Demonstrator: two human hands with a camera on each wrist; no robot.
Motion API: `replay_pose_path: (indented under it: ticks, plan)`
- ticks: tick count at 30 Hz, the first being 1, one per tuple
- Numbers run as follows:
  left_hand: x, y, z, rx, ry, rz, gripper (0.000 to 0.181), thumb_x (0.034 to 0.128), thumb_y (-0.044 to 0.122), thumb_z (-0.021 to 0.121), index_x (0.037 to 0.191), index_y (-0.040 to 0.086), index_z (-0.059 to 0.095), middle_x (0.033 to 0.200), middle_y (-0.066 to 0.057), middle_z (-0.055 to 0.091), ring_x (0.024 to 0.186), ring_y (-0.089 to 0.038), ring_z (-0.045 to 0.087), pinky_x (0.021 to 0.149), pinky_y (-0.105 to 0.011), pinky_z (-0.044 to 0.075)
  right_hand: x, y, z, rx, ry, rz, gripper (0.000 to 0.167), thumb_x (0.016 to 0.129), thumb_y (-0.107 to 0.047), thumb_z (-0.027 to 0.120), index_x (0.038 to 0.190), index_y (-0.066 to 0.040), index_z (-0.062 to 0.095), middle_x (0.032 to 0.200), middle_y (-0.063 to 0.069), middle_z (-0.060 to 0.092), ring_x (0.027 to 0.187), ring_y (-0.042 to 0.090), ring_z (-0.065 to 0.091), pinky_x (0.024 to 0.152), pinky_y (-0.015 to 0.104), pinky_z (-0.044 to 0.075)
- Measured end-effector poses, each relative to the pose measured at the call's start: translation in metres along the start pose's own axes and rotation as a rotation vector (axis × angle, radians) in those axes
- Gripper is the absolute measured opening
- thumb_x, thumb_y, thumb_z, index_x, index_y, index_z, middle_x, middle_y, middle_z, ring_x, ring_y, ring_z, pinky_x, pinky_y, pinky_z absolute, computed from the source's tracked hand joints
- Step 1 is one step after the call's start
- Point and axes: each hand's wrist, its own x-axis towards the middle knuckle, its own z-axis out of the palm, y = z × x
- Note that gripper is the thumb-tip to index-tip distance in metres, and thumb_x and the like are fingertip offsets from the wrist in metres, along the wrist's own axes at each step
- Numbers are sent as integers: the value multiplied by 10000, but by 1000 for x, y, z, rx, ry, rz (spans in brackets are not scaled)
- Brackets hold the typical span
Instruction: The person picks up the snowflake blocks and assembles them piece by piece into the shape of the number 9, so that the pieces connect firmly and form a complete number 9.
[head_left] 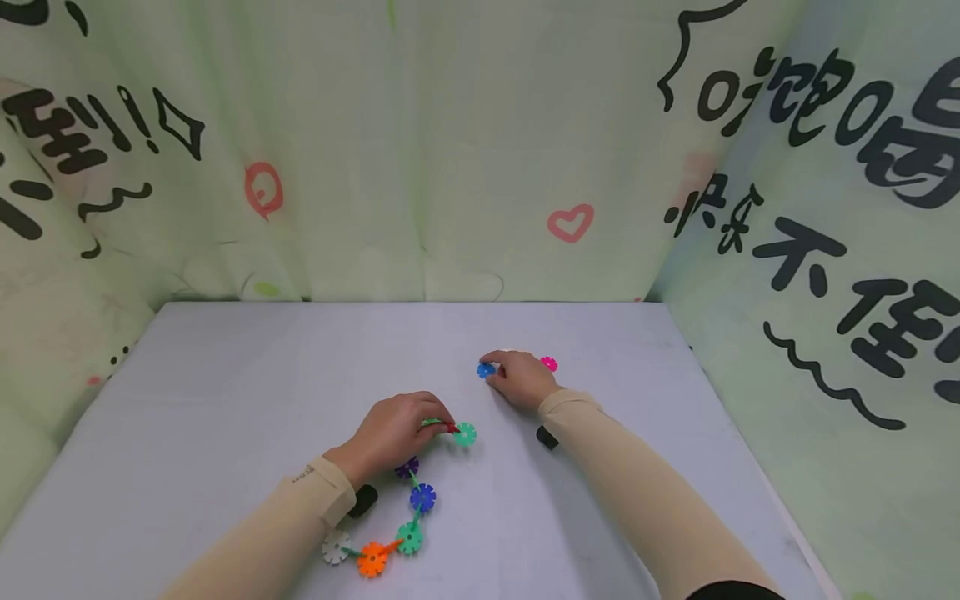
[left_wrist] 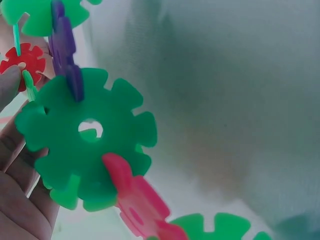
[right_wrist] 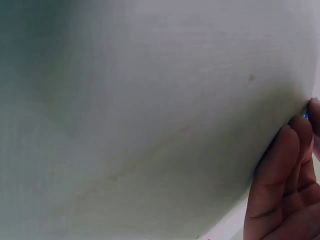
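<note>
My left hand (head_left: 393, 433) pinches a red notched plastic disc (left_wrist: 30, 61) that belongs to a chain of interlocked discs. At the chain's end in the head view is a light green disc (head_left: 465, 434). Close to the wrist camera are a large green disc (left_wrist: 117, 122), a purple disc (left_wrist: 63, 45) and a pink disc (left_wrist: 137, 200). Farther right on the table, my right hand (head_left: 523, 379) grips a blue disc (head_left: 483, 370) between thumb and fingertips. In the right wrist view, that disc is almost wholly hidden by the fingers.
The chain curves toward the near edge through a dark purple disc (head_left: 407, 468), a blue-violet disc, a green disc, an orange disc (head_left: 372, 559) and a white disc (head_left: 337, 547). A loose pink disc (head_left: 550, 363) lies behind my right hand. Printed curtains surround the white table (head_left: 262, 375).
</note>
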Motion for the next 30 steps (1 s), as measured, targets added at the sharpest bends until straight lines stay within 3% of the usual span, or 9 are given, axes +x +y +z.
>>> replay_pose_path:
  ticks: [5, 9, 13, 17, 25, 30]
  plan:
    - [1, 1, 1, -3, -2, 8, 97, 930, 162, 721, 972, 226, 779, 1028, 89, 693, 955, -115, 655, 826, -341, 547, -1, 1, 0, 39, -7, 46, 319, 949, -237, 701, 1254, -172, 636, 845, 32, 569, 760, 200, 542, 650, 305, 474]
    - [2, 2, 2, -6, -2, 6, 84, 931, 168, 723, 959, 229, 773, 1032, 88, 692, 958, -116, 655, 831, -342, 545, -1, 3, -1, 73, 22, 70, 308, 917, -225, 739, 1167, -99, 612, 917, 52, 553, 839, 214, 535, 740, 332, 496]
    - [3, 2, 2, -8, -7, -6, 92, 933, 163, 719, 959, 236, 768, 1034, 90, 691, 955, -120, 653, 831, -346, 544, -5, 6, -2, 129, 73, 59, 306, 883, -196, 778, 1085, -68, 586, 937, 52, 580, 865, 217, 549, 801, 355, 500]
    - [3, 1, 2, -9, -12, -18, 115, 932, 142, 712, 966, 237, 766, 1036, 87, 690, 946, -127, 654, 828, -350, 544, -14, 6, -1, 214, 99, 26, 260, 875, -145, 783, 1042, -86, 592, 888, 34, 610, 821, 203, 567, 764, 345, 502]
    - [3, 0, 1, -4, -12, -26, 120, 927, 137, 717, 968, 239, 764, 1031, 92, 688, 920, -117, 647, 826, -345, 541, -64, -2, 1, 321, 67, -67, 138, 859, -132, 790, 903, -146, 660, 802, -47, 629, 752, 149, 591, 695, 289, 520]
    - [3, 1, 2, -7, -10, -24, 115, 924, 135, 717, 962, 232, 765, 1014, 95, 685, 908, -114, 644, 823, -342, 541, -97, -7, 5, 370, 107, -147, 135, 852, -107, 794, 880, -152, 669, 766, -84, 635, 712, 115, 604, 653, 270, 528]
